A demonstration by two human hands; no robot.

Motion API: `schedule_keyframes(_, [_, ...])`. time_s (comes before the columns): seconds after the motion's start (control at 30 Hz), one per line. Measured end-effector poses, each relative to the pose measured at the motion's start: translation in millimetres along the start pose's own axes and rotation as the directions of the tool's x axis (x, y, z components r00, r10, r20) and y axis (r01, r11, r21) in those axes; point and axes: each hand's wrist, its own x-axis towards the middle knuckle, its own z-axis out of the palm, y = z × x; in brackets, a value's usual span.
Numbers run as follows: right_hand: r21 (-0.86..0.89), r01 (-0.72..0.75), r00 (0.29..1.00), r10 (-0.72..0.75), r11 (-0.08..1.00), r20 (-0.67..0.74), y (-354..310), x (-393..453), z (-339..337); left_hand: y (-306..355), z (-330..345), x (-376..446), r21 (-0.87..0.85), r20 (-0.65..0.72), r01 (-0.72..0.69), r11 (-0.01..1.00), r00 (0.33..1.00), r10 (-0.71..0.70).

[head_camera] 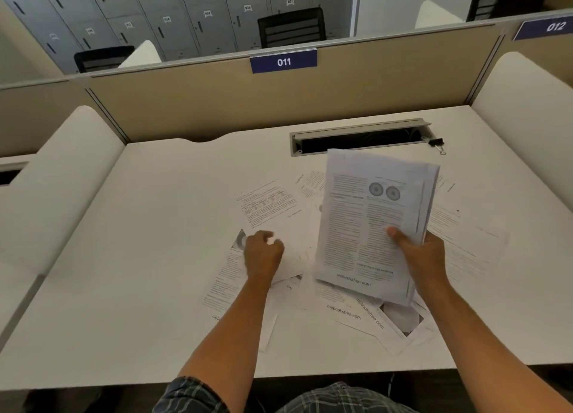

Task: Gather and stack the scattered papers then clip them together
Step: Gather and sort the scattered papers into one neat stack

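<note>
Right hand [423, 257] has the gathered stack of papers [376, 223] pinched at its lower right edge, thumb across the printed top page, the other fingers hidden behind the sheets. The stack is lifted and tilted up toward the camera, its lower edge hovering over the mess below, its top corner reaching up against the cable slot [359, 137] at the back of the desk.

Over to the left hand [263, 253]: fingers curled down onto a loose sheet [290, 257] among the scattered papers [268, 205], the fingertips blurred, so whether they actually nip the page or just press it, I cannot tell. That sheet lies directly under the knuckles, overlapping pages that fan out toward the near edge and to the left.

More loose pages sprawl under and to the right of the raised stack, a couple lying close to the front edge of the desk [139, 257]. To the left of the hands there is a broad bare stretch of white desktop, bounded by the rounded side divider [62, 177]. The beige back partition [201, 102] closes off the far side.

The black binder clip [437, 144] sits by the right end of the cable slot, well apart from both hands.
</note>
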Motion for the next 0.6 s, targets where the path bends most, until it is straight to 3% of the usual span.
schedule_keyframes(0.1, [0.001,-0.038,0.996,0.038,0.999,-0.075,10,0,-7,-13,0,4,0.329,-0.065,0.146,0.933,0.989,-0.133])
schedule_keyframes(0.3, [-0.016,-0.094,0.989,0.091,0.995,-0.112,20,-3,-13,-9,7,3,0.534,-0.097,0.175,0.827,0.985,-0.146])
schedule_keyframes(0.47, [-0.005,-0.109,0.988,0.107,0.994,-0.113,15,-6,-11,6,12,14,0.546,-0.091,0.232,0.805,0.972,-0.218])
schedule_keyframes(0.6, [0.008,-0.122,0.986,0.123,0.992,-0.111,10,-9,-10,11,8,25,0.451,-0.099,0.324,0.832,0.944,-0.314])
